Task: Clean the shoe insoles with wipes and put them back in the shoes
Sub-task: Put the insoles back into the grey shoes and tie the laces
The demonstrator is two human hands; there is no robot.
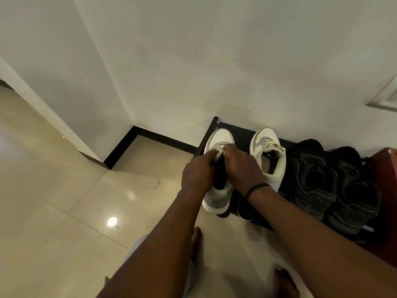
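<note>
Left of frame: glossy cream floor tiles [64, 190] with a bright lamp reflection, black skirting [120, 147] at the wall corner. Lower centre: two bare forearms reaching up into the middle of the frame. Left hand [197, 171]: back toward the camera, fingers curled down over the near side of the left white sneaker [219, 196], gripping at its opening. Right hand [240, 166]: knuckles up, fingers curled and pinching the pale tongue or collar at the same opening; a dark band [256, 188] circles its wrist. Between the two hands, a dark strip [219, 179] shows inside the shoe mouth; whether this is the insole or the lining cannot be told. No wipes in view. Step in hand, by judgement: working at the insole of the left sneaker, either drawing it out or seating it back; which one cannot be told. The next move calls for keeping the opening spread with one hand while the other slides the insole flat along the shoe's length. Right of centre: second white sneaker [268, 160], grey panel, laces loose, standing on the low black shoe rack [236, 130], just beside the first. Right of frame: a pair of black trainers [335, 186] on the same rack, then a dark red edge [386, 160] of furniture. Bottom of frame: bare toes on the tiles.
</note>
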